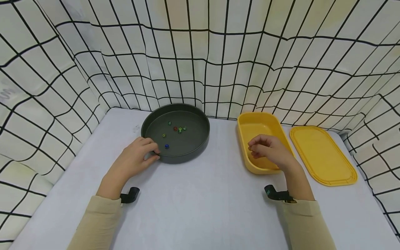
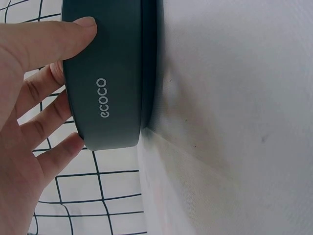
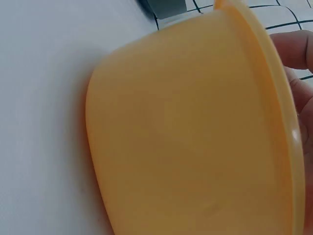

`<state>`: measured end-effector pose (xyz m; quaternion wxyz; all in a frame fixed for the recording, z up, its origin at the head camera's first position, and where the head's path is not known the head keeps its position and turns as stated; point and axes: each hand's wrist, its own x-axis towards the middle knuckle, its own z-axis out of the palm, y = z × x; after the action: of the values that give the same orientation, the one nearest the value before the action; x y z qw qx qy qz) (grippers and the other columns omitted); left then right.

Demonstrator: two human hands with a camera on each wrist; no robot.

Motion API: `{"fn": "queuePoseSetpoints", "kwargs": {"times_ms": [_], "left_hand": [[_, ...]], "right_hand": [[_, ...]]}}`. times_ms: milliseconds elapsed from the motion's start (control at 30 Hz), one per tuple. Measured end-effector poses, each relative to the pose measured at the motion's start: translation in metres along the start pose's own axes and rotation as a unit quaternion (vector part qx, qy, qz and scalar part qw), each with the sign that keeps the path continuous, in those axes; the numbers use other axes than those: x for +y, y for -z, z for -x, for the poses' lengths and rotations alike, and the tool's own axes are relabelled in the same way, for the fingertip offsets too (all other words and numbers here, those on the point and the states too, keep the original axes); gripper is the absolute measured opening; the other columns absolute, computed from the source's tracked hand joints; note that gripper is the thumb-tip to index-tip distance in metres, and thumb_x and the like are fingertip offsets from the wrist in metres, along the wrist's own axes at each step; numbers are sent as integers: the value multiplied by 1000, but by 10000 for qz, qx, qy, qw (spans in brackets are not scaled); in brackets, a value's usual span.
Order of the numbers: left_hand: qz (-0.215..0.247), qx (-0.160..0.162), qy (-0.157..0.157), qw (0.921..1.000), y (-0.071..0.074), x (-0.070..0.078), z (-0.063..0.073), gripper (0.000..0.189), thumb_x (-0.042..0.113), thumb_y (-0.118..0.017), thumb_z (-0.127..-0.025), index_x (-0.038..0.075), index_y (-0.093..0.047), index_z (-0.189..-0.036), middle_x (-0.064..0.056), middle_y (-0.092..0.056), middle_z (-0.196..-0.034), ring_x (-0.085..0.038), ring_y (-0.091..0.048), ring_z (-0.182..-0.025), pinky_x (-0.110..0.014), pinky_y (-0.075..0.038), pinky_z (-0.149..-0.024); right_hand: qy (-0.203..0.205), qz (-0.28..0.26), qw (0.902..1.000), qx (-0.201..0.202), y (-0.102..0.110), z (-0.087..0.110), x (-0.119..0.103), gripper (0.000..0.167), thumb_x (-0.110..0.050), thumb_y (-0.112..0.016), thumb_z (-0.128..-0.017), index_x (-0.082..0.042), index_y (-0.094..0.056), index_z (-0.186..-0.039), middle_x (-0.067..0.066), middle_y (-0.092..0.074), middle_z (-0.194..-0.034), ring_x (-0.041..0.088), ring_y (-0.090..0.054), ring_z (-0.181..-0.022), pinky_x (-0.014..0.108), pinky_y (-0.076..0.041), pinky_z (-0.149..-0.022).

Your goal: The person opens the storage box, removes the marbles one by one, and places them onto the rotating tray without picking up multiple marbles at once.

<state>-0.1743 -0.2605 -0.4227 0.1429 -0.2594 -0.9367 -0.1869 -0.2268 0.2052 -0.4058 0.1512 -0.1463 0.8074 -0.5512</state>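
Note:
A dark green round pan (image 1: 175, 158) stands on the white table, "ecoco" printed on its outer wall (image 2: 110, 98). Inside it lie several small glass marbles: a blue marble (image 1: 167, 146), a red marble (image 1: 175, 128) and green ones (image 1: 184, 128). My left hand (image 1: 137, 156) grips its near-left rim, thumb against the outer wall and fingers at the rim. Over the yellow box (image 1: 254, 166), my right hand (image 1: 270, 149) has curled fingers with the tips close to the thumb. Whether something small sits between them is unclear; the box wall hides most of that hand in the right wrist view.
A flat yellow lid (image 1: 323, 156) lies to the right of the box. White walls with black netting (image 1: 206, 64) enclose the table at the back and both sides. White table surface (image 1: 203, 208) separates the pan from the box.

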Motion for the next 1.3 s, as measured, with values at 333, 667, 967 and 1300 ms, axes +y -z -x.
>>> {"fn": "queuePoseSetpoints", "kwargs": {"times_ms": [333, 667, 967, 1300], "left_hand": [[5, -113, 87, 9999, -2, 2, 0, 19, 9, -83, -81, 20, -67, -85, 5, -63, -93, -21, -56, -95, -41, -50, -81], [34, -72, 56, 10000, -1, 1, 1, 18, 9, -82, -80, 18, -68, -86, 4, -63, -93, -21, -56, -95, -41, -50, -81], [-7, -20, 13, 10000, -2, -1, 2, 18, 9, -83, -80, 18, -68, -85, 5, -63, -94, -21, -57, -95, -41, -50, -81], [3, 12, -7, 10000, 0, 0, 1, 18, 10, -83, -80, 18, -67, -85, 5, -63, -94, -21, -57, -95, -41, -50, -81]], "right_hand": [[271, -696, 9972, -5, -11, -3, -6, 27, -16, -60, -101, 8, -61, -114, 27, -63, -106, 29, -69, -89, 35, -60, -81], [86, -715, 9970, -298, -24, -14, -22, 26, -16, -60, -100, 5, -62, -116, 32, -60, -115, 37, -66, -97, 36, -59, -84], [-63, -766, 9958, -493, -35, -31, -35, 23, -16, -59, -100, 1, -63, -116, 33, -59, -118, 29, -67, -95, 37, -59, -85], [-152, -805, 9938, -756, -52, -51, -51, 20, -14, -60, -99, -1, -64, -113, 28, -62, -114, 42, -64, -100, 39, -58, -86]]}}
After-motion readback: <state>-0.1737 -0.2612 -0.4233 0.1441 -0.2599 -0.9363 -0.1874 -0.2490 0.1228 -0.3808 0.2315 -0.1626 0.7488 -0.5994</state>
